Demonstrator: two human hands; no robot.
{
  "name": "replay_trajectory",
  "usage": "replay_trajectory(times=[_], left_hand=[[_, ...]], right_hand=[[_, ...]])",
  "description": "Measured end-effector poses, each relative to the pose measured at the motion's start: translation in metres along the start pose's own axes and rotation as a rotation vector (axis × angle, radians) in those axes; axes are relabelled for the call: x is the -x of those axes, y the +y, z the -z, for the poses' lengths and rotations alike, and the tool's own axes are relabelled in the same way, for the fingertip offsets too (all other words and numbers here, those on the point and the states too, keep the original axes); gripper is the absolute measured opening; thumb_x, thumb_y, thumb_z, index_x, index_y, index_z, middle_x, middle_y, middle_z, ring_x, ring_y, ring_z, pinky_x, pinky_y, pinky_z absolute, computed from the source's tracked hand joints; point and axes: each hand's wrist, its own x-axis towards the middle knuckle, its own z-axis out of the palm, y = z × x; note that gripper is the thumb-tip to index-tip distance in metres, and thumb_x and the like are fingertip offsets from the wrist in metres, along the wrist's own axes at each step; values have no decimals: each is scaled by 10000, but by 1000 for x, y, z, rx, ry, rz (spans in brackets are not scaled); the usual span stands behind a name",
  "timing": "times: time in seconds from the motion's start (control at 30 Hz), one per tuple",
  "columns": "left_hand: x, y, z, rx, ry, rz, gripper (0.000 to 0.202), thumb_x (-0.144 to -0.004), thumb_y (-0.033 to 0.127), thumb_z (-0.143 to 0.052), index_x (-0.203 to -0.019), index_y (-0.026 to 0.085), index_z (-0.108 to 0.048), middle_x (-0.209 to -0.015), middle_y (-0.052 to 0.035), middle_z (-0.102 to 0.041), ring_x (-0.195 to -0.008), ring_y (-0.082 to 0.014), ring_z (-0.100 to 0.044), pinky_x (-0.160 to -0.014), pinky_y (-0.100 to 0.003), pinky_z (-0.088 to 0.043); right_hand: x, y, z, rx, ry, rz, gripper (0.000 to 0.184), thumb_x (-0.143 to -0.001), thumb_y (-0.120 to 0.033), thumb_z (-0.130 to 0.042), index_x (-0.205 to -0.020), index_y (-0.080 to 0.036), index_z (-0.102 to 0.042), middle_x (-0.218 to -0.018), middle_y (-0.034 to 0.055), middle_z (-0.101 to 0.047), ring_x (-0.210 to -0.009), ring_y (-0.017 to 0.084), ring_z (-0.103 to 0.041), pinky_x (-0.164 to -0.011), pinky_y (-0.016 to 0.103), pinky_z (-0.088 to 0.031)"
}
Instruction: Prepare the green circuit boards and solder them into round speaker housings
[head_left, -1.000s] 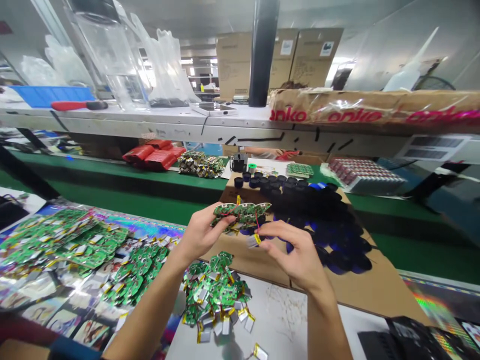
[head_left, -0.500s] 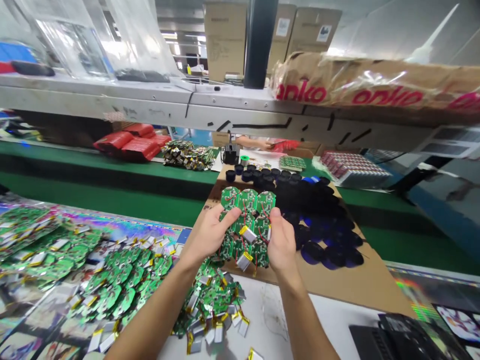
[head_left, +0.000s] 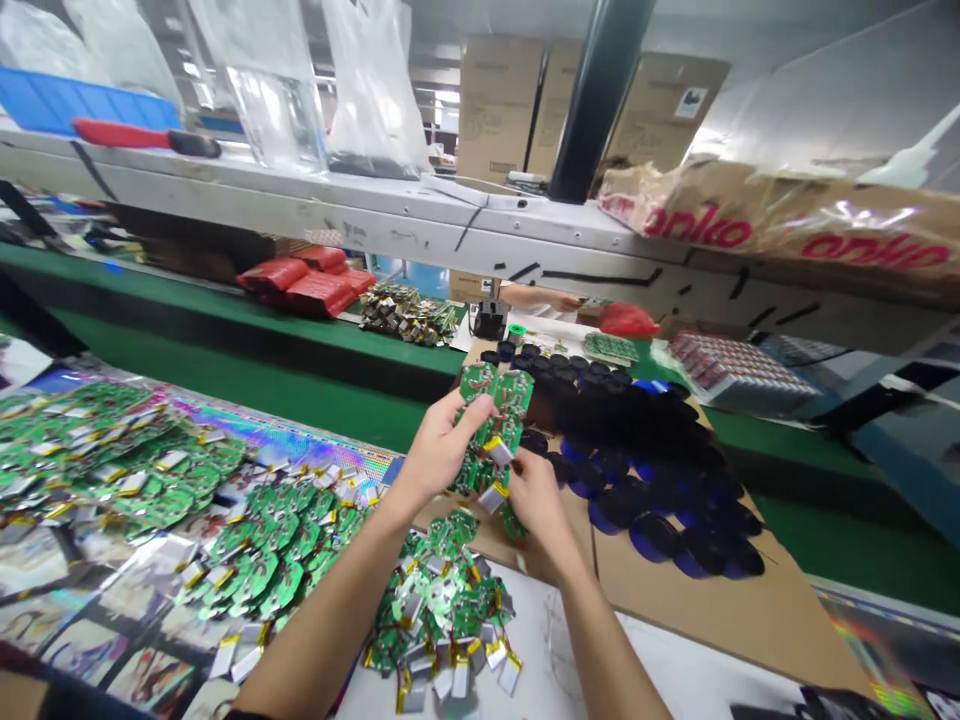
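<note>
Both my hands hold a panel of round green circuit boards [head_left: 501,415] with small silver batteries and red wires, tilted upright above a cardboard sheet [head_left: 675,600]. My left hand [head_left: 442,450] grips the panel's left side, thumb on its face. My right hand [head_left: 536,500] is closed on the panel's lower right edge. Below my hands lies a heap of the same boards with batteries [head_left: 442,610] on a white sheet.
Many more green boards [head_left: 150,490] cover a shiny sheet at the left. Dark blue round caps [head_left: 645,460] fill the cardboard to the right. A green conveyor belt [head_left: 225,370] runs behind, with red packs [head_left: 307,285] and a tray of parts [head_left: 731,365]. Another person's hand [head_left: 540,297] shows beyond, under a shelf.
The board panel went from held flat to tilted upright, face toward me. My right hand let go of a small battery and took the panel's lower right edge. The view shifted right.
</note>
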Motion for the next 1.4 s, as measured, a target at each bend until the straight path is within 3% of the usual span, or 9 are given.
replay_trajectory(times=[0.13, 0.27, 0.47, 0.7, 0.83, 0.93, 1.1, 1.2, 1.4], left_hand=[[3, 1, -3, -53, -8, -29, 424, -1003, 569, -591, -881, 177, -696, -867, -24, -705, -793, -176, -610, -758, -270, -495], [5, -1, -8, -129, 6, -41, 403, -1026, 554, -563, -952, 190, -718, -941, -35, -749, -889, -207, -659, -815, -282, -507], [14, -3, -28, -154, -50, -27, 407, -1050, 529, -526, -874, 196, -679, -855, -34, -730, -844, -214, -660, -767, -288, -492], [13, -10, -40, 95, -134, 2, 426, -1003, 586, -603, -964, 174, -706, -902, -41, -732, -844, -195, -648, -797, -282, -505], [8, -17, -39, 303, -176, 221, 586, -928, 748, -595, -733, 198, -538, -557, 32, -536, -463, -112, -492, -478, -238, -416], [4, -24, -29, 366, -169, 337, 652, -863, 849, -575, -706, 233, -432, -456, 84, -399, -317, -83, -341, -350, -230, -294], [11, -27, 11, 1, -85, 211, 642, -904, 837, -512, -782, 206, -519, -575, 36, -522, -465, -116, -497, -468, -244, -425], [25, -24, 40, -146, -69, 203, 580, -855, 747, -669, -790, 177, -585, -692, 15, -570, -618, -122, -524, -551, -226, -422], [51, -19, 72, -275, -205, 310, 561, -818, 727, -699, -757, 180, -590, -670, 33, -514, -621, -124, -477, -563, -237, -377]], right_hand=[[-14, -6, -1, -5, 20, 51, 227, -924, -372, -609, -830, -207, -732, -812, 37, -757, -759, 224, -635, -712, 300, -465], [-11, -21, 10, -255, 206, 24, 452, -1019, -576, -486, -985, -197, -728, -893, 64, -753, -810, 230, -663, -760, 331, -531], [11, -48, 7, -282, 293, 24, 542, -1025, -670, -468, -874, -201, -694, -716, 31, -651, -724, 211, -617, -662, 313, -505], [15, -51, 1, -473, 360, -37, 536, -978, -688, -535, -919, -185, -710, -888, 81, -754, -795, 222, -680, -740, 342, -552], [16, -48, 0, -589, 285, -101, 613, -976, -757, -482, -659, -235, -534, -546, -21, -539, -476, 146, -500, -489, 287, -436], [16, -42, 2, -626, 161, -137, 648, -968, -795, -453, -626, -245, -459, -502, -60, -432, -396, 112, -389, -412, 260, -337], [12, -23, 9, -357, 53, -95, 608, -855, -806, -637, -693, -231, -526, -577, -60, -482, -518, 131, -468, -488, 262, -403], [9, -10, 6, -354, 22, -105, 600, -772, -754, -761, -643, -233, -495, -582, -70, -460, -547, 119, -454, -500, 239, -387], [12, -13, -8, -554, -44, -186, 546, -813, -787, -652, -784, -265, -494, -631, -77, -477, -476, 119, -494, -431, 242, -377]])
